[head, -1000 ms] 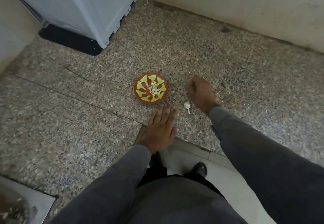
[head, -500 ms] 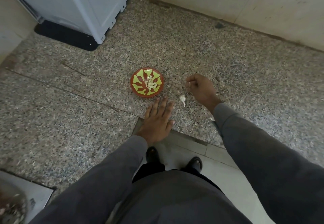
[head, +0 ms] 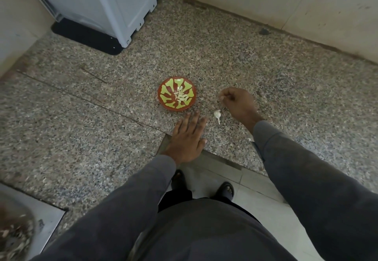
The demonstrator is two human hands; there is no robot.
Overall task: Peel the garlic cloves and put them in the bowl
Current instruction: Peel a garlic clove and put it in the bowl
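Sleeves of dark grey cloth run up from the bottom of the view to both hands, which are out over the speckled granite counter (head: 81,142).

The left hand (head: 187,136) lies flat and palm down near the counter's front edge, fingers straight and close together, holding nothing; its fingertips stop just short of the bowl.

Just to its right lies the small white garlic piece with a thin stalk (head: 217,115), on the granite between the two hands and touching neither. It should be very light and firm under a dry, papery, brittle skin (the skin will likely tear and flake rather than slide off whole). The stalk is a poor handle, I judge; better to pinch the plump body between thumb and forefinger and work a nail in at one end.

The right hand (head: 238,104) is further out, knuckles up, wrist bent, fingers curled under. At its fingertips something small and pale shows, apparently pinched; whether it is a clove or a scrap of skin is too small to tell.

Left of that hand sits the round red bowl with green leaf-shaped markings (head: 163,89), pale peeled cloves (head: 181,96) heaped at its centre.
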